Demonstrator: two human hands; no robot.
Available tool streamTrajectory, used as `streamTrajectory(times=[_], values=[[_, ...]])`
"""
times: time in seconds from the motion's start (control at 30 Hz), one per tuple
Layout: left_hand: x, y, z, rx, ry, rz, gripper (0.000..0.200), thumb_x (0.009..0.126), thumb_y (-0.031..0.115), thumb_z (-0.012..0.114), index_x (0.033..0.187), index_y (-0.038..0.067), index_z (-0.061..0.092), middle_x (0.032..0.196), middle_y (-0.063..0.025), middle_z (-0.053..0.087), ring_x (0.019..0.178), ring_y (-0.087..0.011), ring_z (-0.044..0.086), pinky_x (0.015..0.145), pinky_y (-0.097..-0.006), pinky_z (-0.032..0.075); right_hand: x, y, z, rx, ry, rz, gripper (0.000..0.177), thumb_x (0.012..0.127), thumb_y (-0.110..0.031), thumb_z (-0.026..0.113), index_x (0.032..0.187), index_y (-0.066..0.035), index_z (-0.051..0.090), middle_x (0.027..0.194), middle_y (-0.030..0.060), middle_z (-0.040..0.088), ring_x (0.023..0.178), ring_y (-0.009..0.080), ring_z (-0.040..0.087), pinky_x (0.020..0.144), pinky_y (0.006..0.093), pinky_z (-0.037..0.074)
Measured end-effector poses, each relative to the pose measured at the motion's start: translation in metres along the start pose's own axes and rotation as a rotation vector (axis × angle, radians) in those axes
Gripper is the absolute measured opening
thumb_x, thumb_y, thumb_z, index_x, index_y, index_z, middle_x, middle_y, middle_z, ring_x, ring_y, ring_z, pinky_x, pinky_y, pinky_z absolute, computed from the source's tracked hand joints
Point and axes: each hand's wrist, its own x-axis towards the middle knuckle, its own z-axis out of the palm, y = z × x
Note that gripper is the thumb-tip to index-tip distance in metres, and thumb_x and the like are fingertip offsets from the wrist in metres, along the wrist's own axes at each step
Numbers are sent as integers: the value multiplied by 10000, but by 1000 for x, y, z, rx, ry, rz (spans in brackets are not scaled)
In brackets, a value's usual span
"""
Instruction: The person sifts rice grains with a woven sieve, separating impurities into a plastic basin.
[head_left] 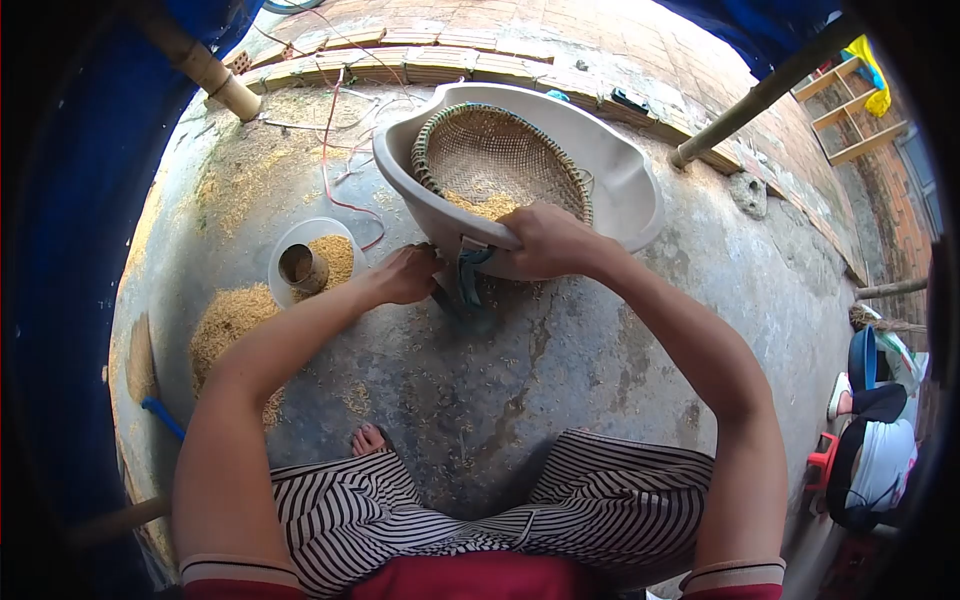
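A large grey plastic tub (pixel 615 170) stands on the concrete floor in front of me, tilted slightly. Inside it leans a round woven bamboo basket (pixel 500 150) with some yellow grain (pixel 490 205) at its near side. My right hand (pixel 550 240) is closed over the tub's near rim. Just left of the tub, my left hand (pixel 408 273) has its fingers curled; what they hold is hidden. Between the hands a blue-green strap (pixel 470 275) hangs from the tub's rim. Close to my left hand is a white bucket (pixel 282 243) of grain with a metal can (pixel 303 268) in it.
A grain heap (pixel 232 318) lies left of my left forearm. Red and white cords (pixel 328 165) run over the floor. Bamboo poles (pixel 750 100) slant in at both sides. Another person (pixel 880 460) sits at the far right, by a red stool (pixel 822 460) and blue basin (pixel 862 355).
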Motion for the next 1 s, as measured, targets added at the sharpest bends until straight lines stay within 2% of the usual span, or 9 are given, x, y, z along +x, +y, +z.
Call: streamTrajectory(times=[0.1, 0.2, 0.33, 0.5, 0.67, 0.77, 0.9, 0.93, 1.0], values=[[-6, -15, 1, 82, -75, -87, 149, 696, 128, 540, 801, 36, 594, 767, -184, 576, 779, -340, 577, 721, -404, 467, -1, 14, -5, -31, 49, 8, 161, 707, -112, 542, 814, -15, 613, 711, 189, 602, 680, 319, 600, 659, 398, 463], [-23, -47, 21, 303, -368, -245, 119, 667, 109, 588, 730, 9, 586, 747, -154, 600, 747, -306, 595, 634, -398, 474, -18, 21, 4, -66, 42, 49, 141, 722, -110, 540, 802, -17, 611, 702, 181, 602, 656, 317, 599, 643, 399, 468], [-37, -58, 13, 449, -283, -365, 198, 694, 150, 586, 835, 11, 592, 772, -132, 615, 765, -304, 593, 649, -371, 476, -39, 10, 25, -35, -62, 125, 146, 673, -100, 572, 794, -26, 607, 691, 180, 602, 681, 330, 606, 634, 411, 477], [-18, -70, 8, 331, -122, -362, 187, 718, 163, 591, 873, 63, 620, 813, -117, 603, 780, -284, 579, 639, -343, 458, -58, 22, 80, -226, -94, 17, 64, 625, -47, 548, 658, -11, 590, 623, 183, 588, 642, 346, 604, 601, 420, 480], [5, -91, -38, 823, -243, -645, 160, 811, 133, 516, 899, 120, 649, 994, -77, 552, 932, -214, 508, 735, -286, 425, -66, 30, 90, -218, -91, 9, 48, 600, -41, 564, 623, -6, 588, 615, 184, 586, 633, 344, 603, 592, 420, 481], [-7, -141, -71, 904, -207, -965, 313, 841, 134, 480, 1146, 88, 536, 1038, -61, 527, 954, -209, 497, 790, -318, 398, -71, 33, 104, -243, -68, -32, 59, 596, -41, 568, 635, -4, 593, 619, 184, 588, 630, 337, 605, 586, 416, 481], [-39, -128, -108, 717, 49, -983, 594, 766, 132, 577, 1298, 67, 319, 1117, -125, 509, 1040, -249, 495, 842, -370, 398, -65, 9, 118, -216, -91, -53, 77, 595, -51, 576, 642, -7, 617, 645, 180, 603, 636, 329, 611, 589, 410, 484], [-42, -133, -105, 645, -1, -939, 738, 702, 126, 624, 1333, 69, 246, 1162, -132, 496, 1086, -273, 476, 870, -422, 395, -61, -1, 120, -187, -115, -44, 87, 594, -56, 579, 648, -7, 627, 657, 179, 608, 643, 328, 614, 595, 408, 486], [-35, -123, -113, 514, -134, -884, 750, 690, 108, 625, 1335, 69, 243, 1185, -123, 488, 1103, -281, 468, 877, -455, 391, -56, -20, 117, -148, -164, -31, 96, 596, -61, 580, 653, -7, 634, 662, 180, 609, 653, 328, 616, 602, 406, 489]])
